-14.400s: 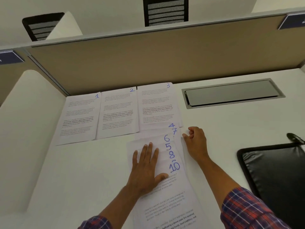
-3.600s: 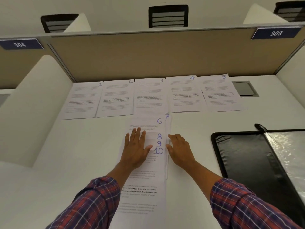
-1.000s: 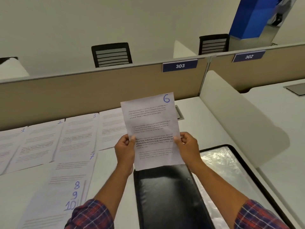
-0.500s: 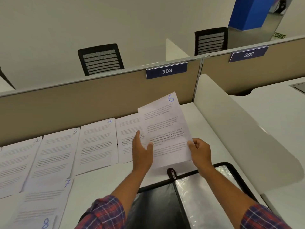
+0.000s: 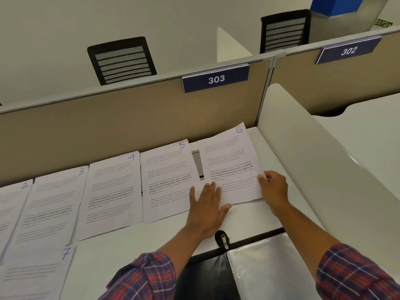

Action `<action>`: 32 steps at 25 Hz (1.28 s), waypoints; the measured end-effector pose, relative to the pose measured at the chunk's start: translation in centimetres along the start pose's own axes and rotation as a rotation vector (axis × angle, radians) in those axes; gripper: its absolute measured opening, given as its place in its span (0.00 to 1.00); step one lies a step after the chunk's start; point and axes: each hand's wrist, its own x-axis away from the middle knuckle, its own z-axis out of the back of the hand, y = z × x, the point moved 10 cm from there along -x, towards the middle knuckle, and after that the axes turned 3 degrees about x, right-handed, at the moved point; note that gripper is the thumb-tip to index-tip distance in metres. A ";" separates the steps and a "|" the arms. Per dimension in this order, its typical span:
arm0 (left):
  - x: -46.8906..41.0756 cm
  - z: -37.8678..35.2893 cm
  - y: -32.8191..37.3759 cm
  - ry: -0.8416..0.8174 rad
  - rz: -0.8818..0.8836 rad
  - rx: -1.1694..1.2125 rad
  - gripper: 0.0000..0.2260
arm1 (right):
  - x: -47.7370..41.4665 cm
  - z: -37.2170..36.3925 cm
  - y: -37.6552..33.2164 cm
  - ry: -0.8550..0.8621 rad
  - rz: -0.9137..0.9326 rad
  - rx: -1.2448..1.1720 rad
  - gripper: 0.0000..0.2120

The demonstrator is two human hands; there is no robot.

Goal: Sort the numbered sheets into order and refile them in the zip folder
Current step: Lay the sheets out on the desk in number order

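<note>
Down from mid-air onto desk (image 5: 129, 245): sheet 6 (image 5: 229, 161), now at right end of row, just beside sheet 5 (image 5: 168, 176). Left hand (image 5: 205, 208) flat, fingers straight, pressing near corner. Right hand (image 5: 273, 187) pinching right edge. Sheet 7 (image 5: 36, 276) likely next; zip folder (image 5: 207, 276) waiting, close by.

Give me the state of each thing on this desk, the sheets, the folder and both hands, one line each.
Sheet 6: at the row's right end, under both hands.
Sheets 2 to 5: flat, side by side in order.
Sheet 7: flat, in front of the row.
Zip folder: unzipped, lying open.
Left hand: fingers straight, pressing sheet 6.
Right hand: pinching sheet 6's right edge.
</note>
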 end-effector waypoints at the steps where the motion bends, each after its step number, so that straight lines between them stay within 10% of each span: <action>1: -0.1 -0.3 0.1 0.003 0.004 -0.017 0.37 | -0.2 -0.2 0.0 0.011 0.007 0.036 0.07; 15: -0.5 -0.5 0.2 0.008 0.029 -0.059 0.47 | 4.1 -4.0 -1.8 0.083 0.508 0.827 0.29; 32: 11.3 4.0 -5.0 0.170 0.063 -0.142 0.40 | 18.3 -7.8 -4.5 -0.088 0.684 0.953 0.38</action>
